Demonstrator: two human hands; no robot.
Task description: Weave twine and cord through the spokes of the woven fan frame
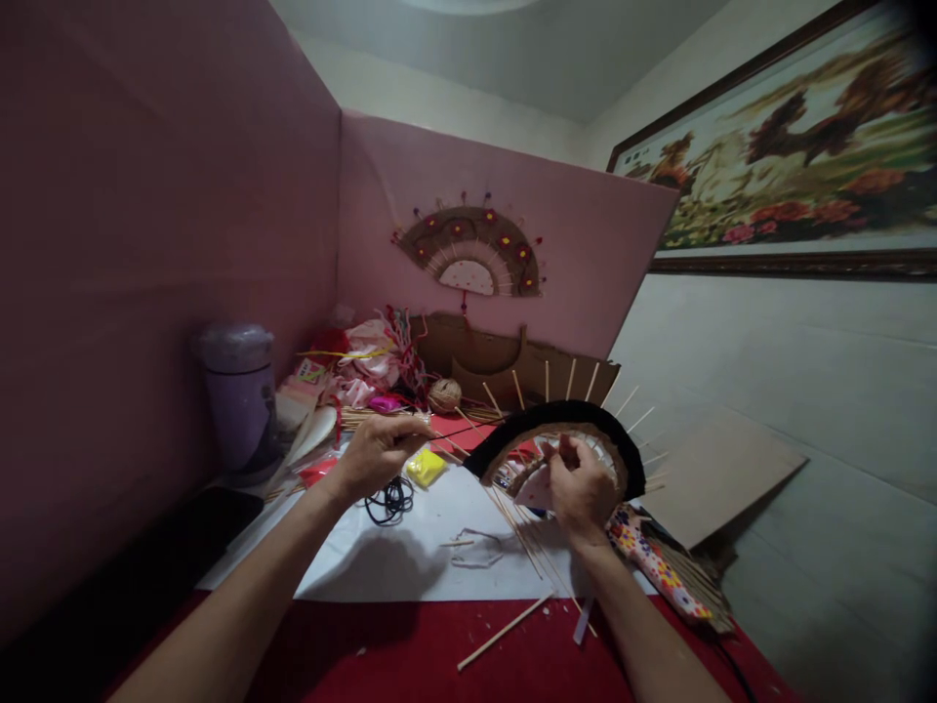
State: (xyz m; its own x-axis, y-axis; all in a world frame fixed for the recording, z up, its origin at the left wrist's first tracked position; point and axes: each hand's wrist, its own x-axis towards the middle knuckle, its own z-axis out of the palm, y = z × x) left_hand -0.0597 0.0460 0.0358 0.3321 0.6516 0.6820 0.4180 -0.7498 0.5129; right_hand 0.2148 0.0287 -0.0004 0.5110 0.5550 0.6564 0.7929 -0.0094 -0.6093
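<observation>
My left hand (382,451) is closed in a pinch on a thin black cord (468,427), which runs taut to the right toward the fan's black band. A loose coil of black cord (390,501) lies below that hand. In my right hand (582,485), its fingers closed on the lower middle, is a handmade fan (596,418) raised above the table. It has a black arched band, a brown inner edge and thin wooden sticks jutting out around the rim. My right fingers hide part of its pale base. A yellow packet (426,468) sits between the hands.
A finished fan (468,244) hangs on the pink panel. Behind my hands are a ball of twine (444,395), cut cardboard (483,361) and piled ribbons. A purple tumbler (238,400) stands left. Loose sticks (505,633) lie in front; a floral-patterned piece (659,561) lies right.
</observation>
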